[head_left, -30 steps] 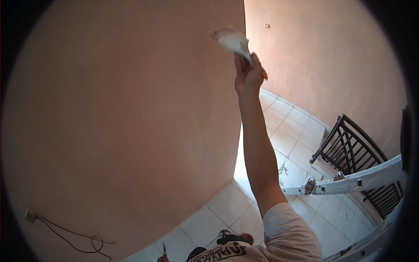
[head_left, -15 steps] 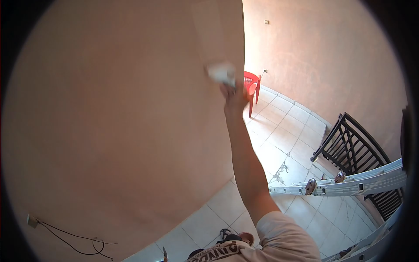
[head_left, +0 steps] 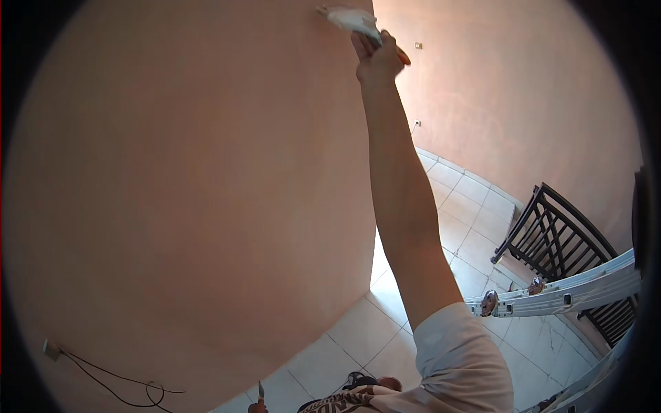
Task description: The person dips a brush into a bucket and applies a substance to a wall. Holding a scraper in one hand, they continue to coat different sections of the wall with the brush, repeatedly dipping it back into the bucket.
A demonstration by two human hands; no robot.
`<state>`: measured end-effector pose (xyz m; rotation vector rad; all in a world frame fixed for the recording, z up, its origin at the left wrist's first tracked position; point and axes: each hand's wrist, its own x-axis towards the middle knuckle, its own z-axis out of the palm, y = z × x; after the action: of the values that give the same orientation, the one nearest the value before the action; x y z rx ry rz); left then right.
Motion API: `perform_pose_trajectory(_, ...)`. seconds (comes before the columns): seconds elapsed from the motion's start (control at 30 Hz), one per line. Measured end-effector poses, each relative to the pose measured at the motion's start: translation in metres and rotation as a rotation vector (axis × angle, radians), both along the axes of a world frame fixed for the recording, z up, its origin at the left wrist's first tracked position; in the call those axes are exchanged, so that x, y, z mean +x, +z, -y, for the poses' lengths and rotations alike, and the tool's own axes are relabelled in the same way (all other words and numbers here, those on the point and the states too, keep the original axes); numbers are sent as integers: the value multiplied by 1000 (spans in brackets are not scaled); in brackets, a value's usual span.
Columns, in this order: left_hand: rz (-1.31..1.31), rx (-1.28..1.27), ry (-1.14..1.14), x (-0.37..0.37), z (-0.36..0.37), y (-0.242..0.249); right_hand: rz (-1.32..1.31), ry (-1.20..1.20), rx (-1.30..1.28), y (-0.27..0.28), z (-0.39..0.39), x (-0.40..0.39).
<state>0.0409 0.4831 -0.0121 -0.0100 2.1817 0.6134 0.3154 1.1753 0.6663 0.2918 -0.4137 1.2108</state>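
Note:
At the top of the view my right hand [head_left: 379,63] is raised on an outstretched arm and closed round the handle of a wide putty knife [head_left: 354,19]. White paste covers the blade, which is at the pinkish wall [head_left: 206,172] near its vertical edge. An orange handle end sticks out behind my fingers. Low in the view, my left hand [head_left: 257,408] shows only in part, closed on a small pointed tool [head_left: 261,392] with its tip up.
An aluminium ladder [head_left: 537,300] stands at the right, beside black slatted metal furniture [head_left: 561,230]. Pale floor tiles [head_left: 365,327] lie below. Loose black wires [head_left: 113,385] hang from a wall box [head_left: 51,349] at lower left. Another wall [head_left: 523,89] rises behind.
My right hand and the putty knife have moved up along the wall. The red chair is now out of sight. More of the small tool and my left hand shows at the bottom.

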Motion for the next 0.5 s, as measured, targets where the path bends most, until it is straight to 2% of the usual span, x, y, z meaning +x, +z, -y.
perform_pose_trajectory(0.1,43,33,22,7,-9,-5,-13,45,-87,5,-7,-13)
perform_pose_trajectory(0.13,60,38,11,10,-6,-10,53,15,-49,-12,-11,-15)
perform_pose_trajectory(0.2,78,38,-11,13,-2,-13,156,-73,-58,-71,-7,-18)
perform_pose_trajectory(0.33,74,7,-32,13,-16,-12,386,-92,-403,-248,34,-1)
perform_pose_trajectory(0.4,67,0,-43,11,-26,-10,431,-64,-566,-313,51,14)
perform_pose_trajectory(0.43,61,-4,-50,10,-35,-8,425,-66,-631,-320,54,22)
perform_pose_trajectory(0.5,55,-10,-64,9,-50,-3,373,-71,-552,-307,35,33)
